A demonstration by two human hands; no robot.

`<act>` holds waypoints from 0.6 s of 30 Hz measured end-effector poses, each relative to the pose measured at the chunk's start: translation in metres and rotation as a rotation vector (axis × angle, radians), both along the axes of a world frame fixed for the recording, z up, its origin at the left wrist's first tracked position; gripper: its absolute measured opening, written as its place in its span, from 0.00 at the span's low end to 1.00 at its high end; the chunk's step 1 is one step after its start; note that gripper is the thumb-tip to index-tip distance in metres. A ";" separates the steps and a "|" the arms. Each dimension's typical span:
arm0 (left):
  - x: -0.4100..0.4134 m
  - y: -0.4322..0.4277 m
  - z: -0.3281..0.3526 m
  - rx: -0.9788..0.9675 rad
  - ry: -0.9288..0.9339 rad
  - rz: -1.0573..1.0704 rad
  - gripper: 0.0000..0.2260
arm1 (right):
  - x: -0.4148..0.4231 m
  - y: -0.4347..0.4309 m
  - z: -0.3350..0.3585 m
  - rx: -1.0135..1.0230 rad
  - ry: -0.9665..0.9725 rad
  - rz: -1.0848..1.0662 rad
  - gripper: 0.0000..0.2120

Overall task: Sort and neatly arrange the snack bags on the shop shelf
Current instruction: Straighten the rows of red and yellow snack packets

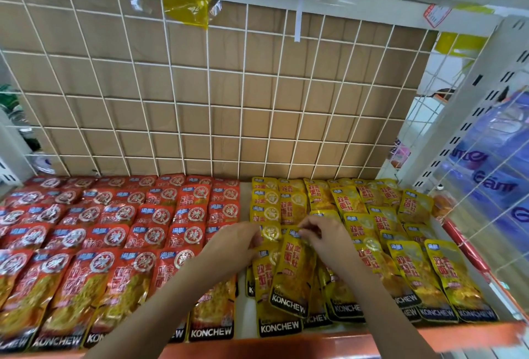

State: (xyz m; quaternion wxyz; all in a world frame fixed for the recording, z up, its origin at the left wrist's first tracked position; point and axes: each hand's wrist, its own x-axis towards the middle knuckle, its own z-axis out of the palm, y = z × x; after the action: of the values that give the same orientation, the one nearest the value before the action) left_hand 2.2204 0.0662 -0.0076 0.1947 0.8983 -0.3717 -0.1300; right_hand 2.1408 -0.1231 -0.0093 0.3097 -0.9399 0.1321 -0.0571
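Red snack bags (114,232) lie in overlapping rows over the left half of the shelf. Yellow snack bags (372,232) fill the right half. One yellow bag (294,275) lies tilted on top of the front bags in the left yellow columns. My right hand (323,232) pinches its top edge. My left hand (237,240) pinches the top of the yellow bag (270,232) just left of it. Both forearms reach in from the bottom edge and cover parts of the front bags.
A white wire grid (200,87) backed with brown cardboard closes the rear of the shelf. A wire side panel (463,187) with blue packs behind it bounds the right. An orange strip (329,341) runs along the shelf's front edge. A narrow bare gap (245,195) separates red from yellow.
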 end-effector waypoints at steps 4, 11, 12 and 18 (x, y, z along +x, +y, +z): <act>0.000 -0.004 -0.002 0.004 0.062 0.028 0.05 | 0.001 -0.002 -0.001 0.007 0.043 0.020 0.03; 0.005 0.002 -0.001 -0.022 0.096 0.029 0.08 | 0.003 -0.002 -0.001 0.006 0.081 0.058 0.04; 0.006 0.003 -0.001 -0.019 0.096 0.033 0.09 | 0.004 -0.003 -0.001 0.007 0.080 0.065 0.05; 0.006 0.005 -0.002 -0.023 0.100 0.048 0.08 | 0.006 -0.006 -0.001 0.005 0.069 0.081 0.07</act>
State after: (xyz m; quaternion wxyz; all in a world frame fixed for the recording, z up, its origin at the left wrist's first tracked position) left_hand 2.2260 0.0714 -0.0096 0.2265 0.8970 -0.3414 -0.1659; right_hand 2.1468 -0.1291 -0.0107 0.3094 -0.9451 0.1047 -0.0114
